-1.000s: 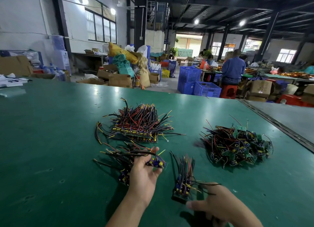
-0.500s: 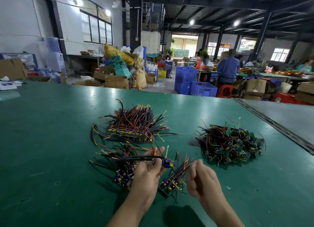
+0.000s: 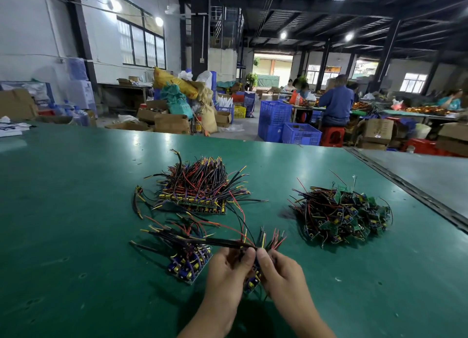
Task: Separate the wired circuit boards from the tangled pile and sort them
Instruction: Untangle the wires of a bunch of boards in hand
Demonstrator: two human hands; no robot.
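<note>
both hands meet low in the middle of the green table (image 3: 76,211). the left hand (image 3: 228,269) and the right hand (image 3: 281,274) hold one wired board (image 3: 253,282) between them, just above the table. the fingers (image 3: 249,255) of both hands are curled and pinch the board's wires (image 3: 268,239) close to where they leave the board. the wire ends fan up and away past the fingertips. a dark bundle of leads runs from the fingers leftward over the near group (image 3: 190,261). i cannot tell whether it belongs to the held board or to that group.

as for progress, three heaps show. the stack (image 3: 197,193), beyond the hands and a little left, is tidy: boards lie in rows with their wires swept the same way. the near group, just left of the hands, is a few boards side by side with wires roughly aligned. it looks like a second sorted lot being built. the pile (image 3: 342,216), to the right and well apart from the hands, is a knot of green boards with wires crossing every way.

judging by bulk, the stack and the pile look about equal, so the job seems near its middle. a good share is sorted and a good share is left to pull apart. the board in hand seems to be at the step of being straightened, not yet laid with either sorted lot.

beyond the table stand blue crates (image 3: 301,134), and a person in blue (image 3: 335,104) sits at another table.
</note>
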